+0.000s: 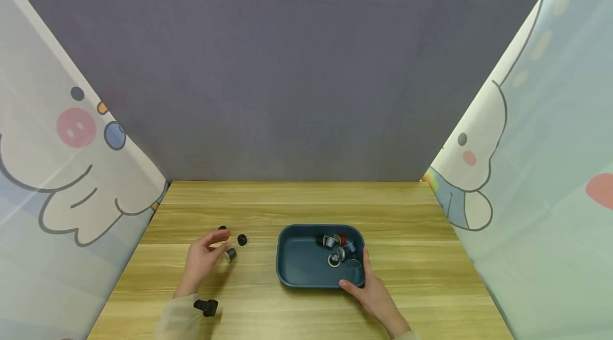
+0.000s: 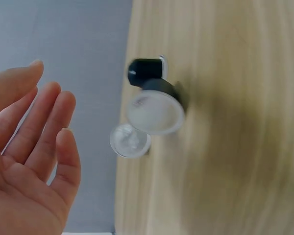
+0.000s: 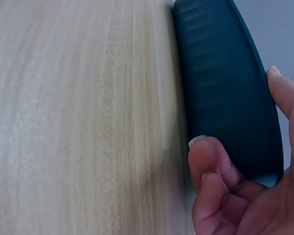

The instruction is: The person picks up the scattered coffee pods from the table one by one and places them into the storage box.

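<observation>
My left hand (image 1: 203,257) hovers over the left of the table with loosely bent fingers and nothing between them. Close to its fingertips are three dark coffee capsules with pale rims: one capsule (image 1: 231,255) by the thumb, another (image 1: 242,240) to the right, and a third (image 1: 222,227) partly hidden behind the hand. In the left wrist view a black capsule (image 2: 146,72) lies on its side. My right hand (image 1: 375,297) grips the front right corner of a dark blue tray (image 1: 299,257), thumb at the rim. Several coffee capsules (image 1: 341,253) lie in the tray's right half.
The tray stands on a wood-grain table (image 1: 249,303). A grey backdrop (image 1: 297,74) rises behind the table, and cartoon-printed panels (image 1: 536,143) flank both sides. A black band (image 1: 206,307) is on the left sleeve.
</observation>
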Available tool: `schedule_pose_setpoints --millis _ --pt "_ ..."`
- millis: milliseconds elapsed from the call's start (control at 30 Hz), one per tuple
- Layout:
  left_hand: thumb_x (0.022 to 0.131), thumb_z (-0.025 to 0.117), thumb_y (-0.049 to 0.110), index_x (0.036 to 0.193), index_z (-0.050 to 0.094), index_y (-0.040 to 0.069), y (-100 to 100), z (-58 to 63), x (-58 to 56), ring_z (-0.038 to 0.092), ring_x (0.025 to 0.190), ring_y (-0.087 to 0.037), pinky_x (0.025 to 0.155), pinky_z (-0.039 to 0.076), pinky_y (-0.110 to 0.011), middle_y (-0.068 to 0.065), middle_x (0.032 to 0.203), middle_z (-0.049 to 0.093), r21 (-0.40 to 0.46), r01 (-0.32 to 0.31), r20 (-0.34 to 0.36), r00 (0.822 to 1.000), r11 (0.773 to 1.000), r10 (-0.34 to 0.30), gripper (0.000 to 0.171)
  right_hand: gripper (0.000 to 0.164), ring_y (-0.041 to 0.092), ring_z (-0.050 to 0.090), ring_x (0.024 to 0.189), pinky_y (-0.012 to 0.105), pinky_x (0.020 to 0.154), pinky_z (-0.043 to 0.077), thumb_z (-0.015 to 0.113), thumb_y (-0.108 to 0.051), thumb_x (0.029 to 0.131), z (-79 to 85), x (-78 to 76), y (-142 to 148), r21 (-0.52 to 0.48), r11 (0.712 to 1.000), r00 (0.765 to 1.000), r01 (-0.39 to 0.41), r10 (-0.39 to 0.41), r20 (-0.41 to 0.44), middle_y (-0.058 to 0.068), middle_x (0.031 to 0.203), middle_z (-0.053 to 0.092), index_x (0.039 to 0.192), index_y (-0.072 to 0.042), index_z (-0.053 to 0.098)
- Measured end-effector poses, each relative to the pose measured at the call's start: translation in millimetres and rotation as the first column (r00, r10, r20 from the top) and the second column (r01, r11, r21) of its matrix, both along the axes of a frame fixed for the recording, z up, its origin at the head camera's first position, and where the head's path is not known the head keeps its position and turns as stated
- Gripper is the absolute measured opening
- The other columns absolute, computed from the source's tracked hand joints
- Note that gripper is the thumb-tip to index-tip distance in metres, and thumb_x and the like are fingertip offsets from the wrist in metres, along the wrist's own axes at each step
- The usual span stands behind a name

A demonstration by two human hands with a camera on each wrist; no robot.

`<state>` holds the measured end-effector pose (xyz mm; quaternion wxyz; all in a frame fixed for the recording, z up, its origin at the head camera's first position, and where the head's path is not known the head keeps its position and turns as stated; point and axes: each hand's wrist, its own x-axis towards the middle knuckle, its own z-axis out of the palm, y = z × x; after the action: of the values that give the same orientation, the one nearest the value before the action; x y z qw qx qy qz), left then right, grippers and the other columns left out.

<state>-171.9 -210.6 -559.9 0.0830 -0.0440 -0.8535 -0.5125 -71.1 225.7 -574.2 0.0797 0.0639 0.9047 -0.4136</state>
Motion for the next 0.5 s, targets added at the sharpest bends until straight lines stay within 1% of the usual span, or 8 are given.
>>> schedule_pose_setpoints --millis 100,200,233,300,333,367,467,500 --pt "0.087 0.076 0.002 0.117 0.07 0.001 -2.2 -4.9 0.5 0.066 0.106 -0.033 0.074 0.053 -0.023 -0.012 0.114 0.071 -0.003 0.004 0.034 0.999 1.0 -0.004 0.03 0.115 0.027 0.065 0.075 0.048 0.077 0.053 0.074 -0.051 0.087 0.4 -0.8 -0.2 -0.009 1.0 1.0 -0.002 0.002 0.019 0.021 0.083 0.065 0.16 -0.008 -0.003" --pt "0.087 0.076 0.002 0.118 0.07 0.0 -3.2 -10.3 0.4 0.065 0.107 -0.034 0.076 0.054 -0.024 -0.014 0.116 0.07 0.002 0.007 0.065 0.998 1.0 -0.007 0.032 0.115 0.029 0.066 0.077 0.049 0.077 0.053 0.073 -0.052 0.087 0.1 -1.2 -0.5 -0.008 1.0 1.0 -0.002 0.002 0.015 0.025 0.087 0.066 0.16 -0.008 -0.003" --pt "0.087 0.077 0.003 0.118 0.07 -0.001 -3.3 -12.2 0.3 0.065 0.108 -0.035 0.076 0.054 -0.024 -0.014 0.116 0.07 0.006 0.006 0.073 0.997 1.0 -0.006 0.032 0.114 0.031 0.067 0.082 0.05 0.079 0.053 0.074 -0.052 0.087 -0.1 -1.2 -0.5 -0.003 1.0 1.0 -0.001 0.001 0.004 0.028 0.095 0.066 0.16 -0.008 -0.002" --pt "0.087 0.077 0.003 0.117 0.07 -0.001 -3.6 -16.1 0.1 0.065 0.108 -0.034 0.078 0.054 -0.024 -0.015 0.117 0.07 0.005 0.002 0.088 0.996 1.0 -0.002 0.032 0.114 0.033 0.067 0.08 0.049 0.078 0.053 0.074 -0.052 0.087 -0.7 -1.5 -0.6 -0.008 1.0 1.0 0.001 -0.001 0.006 0.03 0.095 0.066 0.161 -0.009 -0.002" --pt "0.087 0.077 0.003 0.117 0.07 -0.001 -3.5 -17.8 0.2 0.065 0.108 -0.035 0.078 0.054 -0.025 -0.015 0.117 0.07 0.004 -0.001 0.093 0.996 1.0 0.001 0.032 0.114 0.032 0.067 0.081 0.05 0.078 0.053 0.074 -0.052 0.086 -0.6 -1.4 -0.6 -0.006 1.0 1.0 0.001 -0.001 0.003 0.029 0.096 0.066 0.161 -0.008 -0.002" --pt "0.087 0.077 0.003 0.117 0.07 -0.002 -3.5 -19.6 0.3 0.065 0.108 -0.034 0.079 0.054 -0.025 -0.016 0.117 0.069 0.004 -0.004 0.102 0.995 1.0 0.004 0.032 0.114 0.03 0.066 0.079 0.049 0.077 0.053 0.074 -0.052 0.086 -1.1 -1.5 -0.5 -0.007 1.0 1.0 0.0 0.0 0.006 0.026 0.09 0.066 0.161 -0.009 -0.002" --pt "0.087 0.077 0.003 0.117 0.069 -0.002 -3.4 -23.5 2.0 0.065 0.108 -0.034 0.081 0.054 -0.028 -0.017 0.116 0.07 -0.017 -0.009 0.122 0.992 1.0 0.011 0.032 0.115 0.026 0.064 0.076 0.047 0.076 0.053 0.074 -0.051 0.087 -1.7 -1.6 0.1 -0.01 1.0 1.0 -0.002 0.002 0.01 0.02 0.084 0.065 0.161 -0.009 -0.002" --pt "0.087 0.077 0.002 0.117 0.069 -0.002 -3.1 -24.3 2.7 0.065 0.108 -0.035 0.082 0.054 -0.028 -0.017 0.115 0.07 -0.026 -0.009 0.128 0.992 1.0 0.012 0.032 0.115 0.026 0.065 0.077 0.048 0.077 0.053 0.074 -0.051 0.086 -2.1 -1.6 0.5 -0.007 1.0 1.0 -0.003 0.003 0.006 0.02 0.086 0.066 0.16 -0.008 -0.002"
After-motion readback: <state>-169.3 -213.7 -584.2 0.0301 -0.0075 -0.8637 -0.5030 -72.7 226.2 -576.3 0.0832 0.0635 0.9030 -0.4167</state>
